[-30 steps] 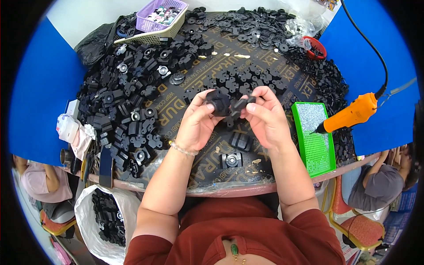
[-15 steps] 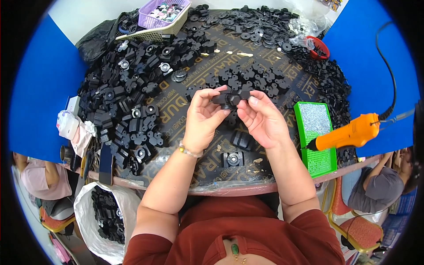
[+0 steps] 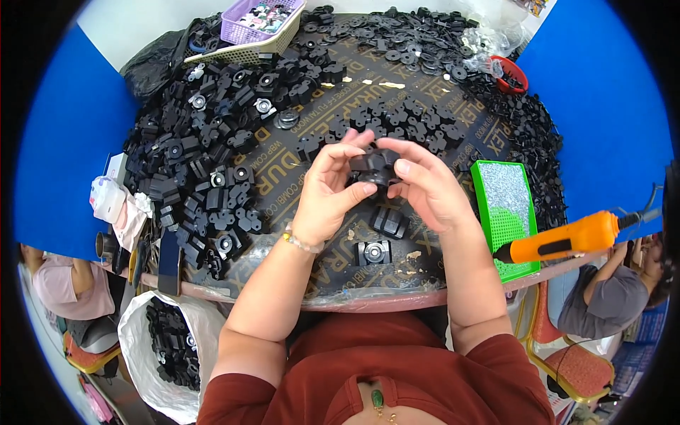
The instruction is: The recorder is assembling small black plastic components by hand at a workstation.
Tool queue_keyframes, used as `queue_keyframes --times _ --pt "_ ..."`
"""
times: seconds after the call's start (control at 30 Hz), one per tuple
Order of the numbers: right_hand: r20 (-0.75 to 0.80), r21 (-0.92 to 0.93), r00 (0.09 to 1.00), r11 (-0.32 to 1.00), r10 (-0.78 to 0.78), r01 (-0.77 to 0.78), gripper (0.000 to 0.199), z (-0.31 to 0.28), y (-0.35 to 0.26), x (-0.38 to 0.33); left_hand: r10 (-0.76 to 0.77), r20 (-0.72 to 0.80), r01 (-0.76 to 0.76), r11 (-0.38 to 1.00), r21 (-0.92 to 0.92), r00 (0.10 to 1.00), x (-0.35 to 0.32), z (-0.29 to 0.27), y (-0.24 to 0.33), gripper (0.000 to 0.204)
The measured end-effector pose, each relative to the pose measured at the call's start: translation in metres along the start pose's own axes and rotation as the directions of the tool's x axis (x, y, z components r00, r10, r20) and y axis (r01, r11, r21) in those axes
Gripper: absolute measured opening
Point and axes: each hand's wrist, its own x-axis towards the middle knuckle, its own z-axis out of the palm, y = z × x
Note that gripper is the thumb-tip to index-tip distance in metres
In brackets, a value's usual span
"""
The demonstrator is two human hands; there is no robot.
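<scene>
A rust-red short-sleeved top (image 3: pixel 368 365), green pendant (image 3: pixel 377 399) and beaded bracelet (image 3: pixel 304 245) are worn.

fingers (image 3: pixel 354 195) around black part (image 3: pixel 374 164), green tray (image 3: pixel 480 195), orange screwdriver (image 3: pixel 567 239)

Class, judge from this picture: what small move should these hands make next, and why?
Probably a gentle squeeze on the black part: the left hand and right hand hold it from opposite sides, and neither is on the orange tool.

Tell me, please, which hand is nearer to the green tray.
Right. The right hand is at the black part, left of the green tray; the left hand is on that part's left side, so farther from the tray.
</scene>
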Motion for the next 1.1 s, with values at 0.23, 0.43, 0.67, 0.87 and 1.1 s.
queue_keyframes --times 0.23,0.43,0.67,0.87,1.1 --pt "-0.126 -0.722 0.845 0.632 -0.520 0.281 0.058 -0.029 -0.032 -0.023 0.053 -0.176 0.035 0.886 0.463 0.983 0.003 -0.001 0.041 0.059" --pt "-0.143 -0.934 0.831 -0.204 -0.538 -0.293 0.050 -0.056 -0.009 -0.025 0.114 -0.016 -0.012 0.248 0.969 0.993 0.029 -0.031 0.093 0.036" --pt "-0.121 -0.952 0.823 -0.171 -0.555 -0.256 0.050 -0.056 0.002 -0.017 0.008 -0.020 0.020 -0.029 0.999 1.000 0.026 -0.045 0.116 0.027" --pt "0.020 -0.983 0.847 -0.166 -0.532 -0.081 0.032 -0.028 -0.017 -0.033 -0.131 0.271 -0.224 0.292 0.930 0.954 0.017 -0.020 0.107 0.024" --pt "-0.276 -0.804 0.662 -0.210 -0.696 -0.556 0.037 -0.074 -0.050 -0.020 -0.392 0.522 -0.459 0.250 0.853 0.757 -0.003 0.036 0.024 0.047"
